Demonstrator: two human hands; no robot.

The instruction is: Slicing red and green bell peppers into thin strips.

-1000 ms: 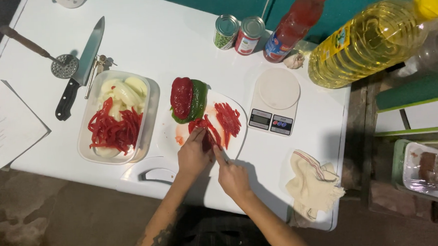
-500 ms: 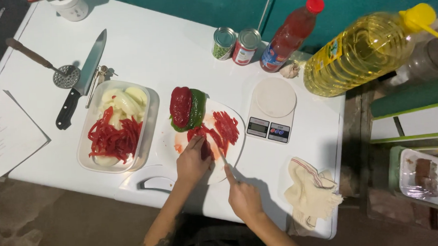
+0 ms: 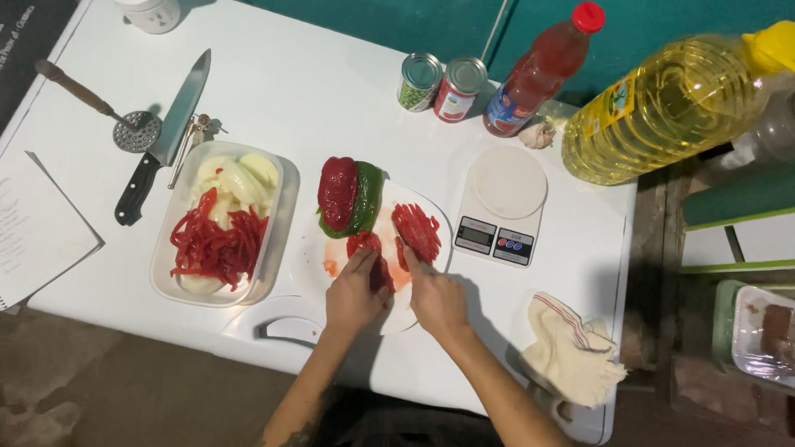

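On the white worktop (image 3: 320, 93), near its front edge, we see the plate (image 3: 428, 209). Our left hand (image 3: 354, 295) presses a red pepper piece (image 3: 363, 245), just ahead of both hands. Our right hand (image 3: 436, 298) is curled, maybe around a small knife; we cannot tell.

I see a big knife (image 3: 163, 135), a tub of red strips (image 3: 216, 224), two cans (image 3: 442, 84), a red bottle (image 3: 543, 68), an oil jug (image 3: 678, 104), a little scale (image 3: 500, 206) and a cloth (image 3: 571, 350).
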